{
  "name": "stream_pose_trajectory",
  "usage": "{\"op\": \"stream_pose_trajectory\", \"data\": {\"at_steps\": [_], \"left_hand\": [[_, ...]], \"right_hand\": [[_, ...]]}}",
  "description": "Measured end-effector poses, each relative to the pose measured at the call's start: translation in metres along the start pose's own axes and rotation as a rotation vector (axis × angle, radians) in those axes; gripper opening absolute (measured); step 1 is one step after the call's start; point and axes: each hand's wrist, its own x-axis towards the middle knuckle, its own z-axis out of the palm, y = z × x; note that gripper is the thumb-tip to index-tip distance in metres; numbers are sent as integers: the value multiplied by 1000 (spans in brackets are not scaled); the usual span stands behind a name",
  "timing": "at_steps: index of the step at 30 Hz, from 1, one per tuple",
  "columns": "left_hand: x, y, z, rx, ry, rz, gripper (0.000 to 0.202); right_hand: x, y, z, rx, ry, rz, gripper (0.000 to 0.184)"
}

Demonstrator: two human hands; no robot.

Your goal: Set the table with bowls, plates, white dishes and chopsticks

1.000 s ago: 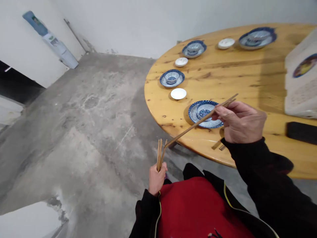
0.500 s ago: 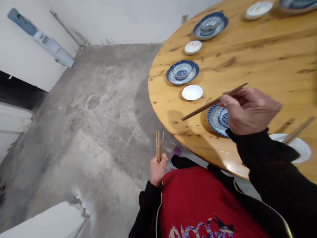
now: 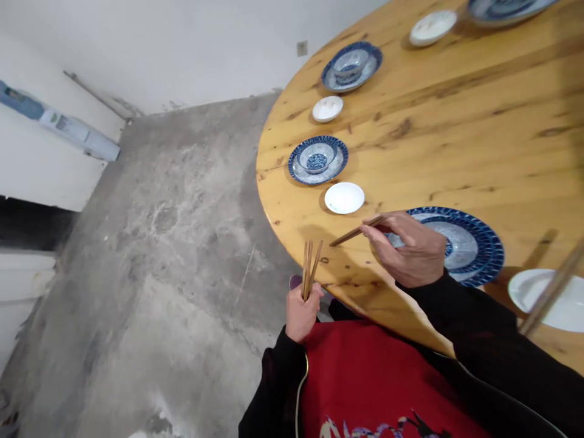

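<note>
In my left hand point(image 3: 302, 311), closed near the table edge, several wooden chopsticks point(image 3: 308, 267) stand upright. My right hand point(image 3: 408, 246) pinches a pair of chopsticks point(image 3: 349, 236) whose tips point left, low over the table point(image 3: 392, 161). Whether those tips touch the wood I cannot tell. Behind the right hand lies a blue-and-white plate point(image 3: 490, 258) with a bowl point(image 3: 463, 243) on it, partly covered by the hand. A small white dish point(image 3: 344, 198) sits just beyond the chopstick tips.
Another blue-rimmed plate with a bowl point(image 3: 318, 159) stands farther along the edge. Beyond it are a small dish point(image 3: 327, 109) and a further plate point(image 3: 374, 73). At right, chopsticks point(image 3: 554, 292) cross a white dish point(image 3: 524, 286). A water dispenser point(image 3: 82, 135) stands by the wall.
My right hand has come lower and to the left with its chopsticks, uncovering more of the plate. My left hand has shifted slightly right in view, and the camera has turned.
</note>
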Motion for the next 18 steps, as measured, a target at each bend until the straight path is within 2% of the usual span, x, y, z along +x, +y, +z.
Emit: {"op": "stream_pose_trajectory", "data": {"at_steps": [5, 9, 12, 15, 18], "left_hand": [[39, 15, -18, 94, -130, 88, 42], [75, 27, -34, 159, -164, 206, 42], [99, 35, -43, 165, -208, 336, 40], [118, 40, -49, 179, -344, 442, 41], [130, 40, -55, 212, -519, 423, 49]], "right_hand": [[1, -1, 10, -74, 110, -14, 19], [6, -11, 16, -156, 208, -4, 23], [11, -25, 15, -118, 239, 101, 22], [16, -32, 14, 54, 240, 272, 22], [16, -28, 19, 194, 277, 421, 33]]}}
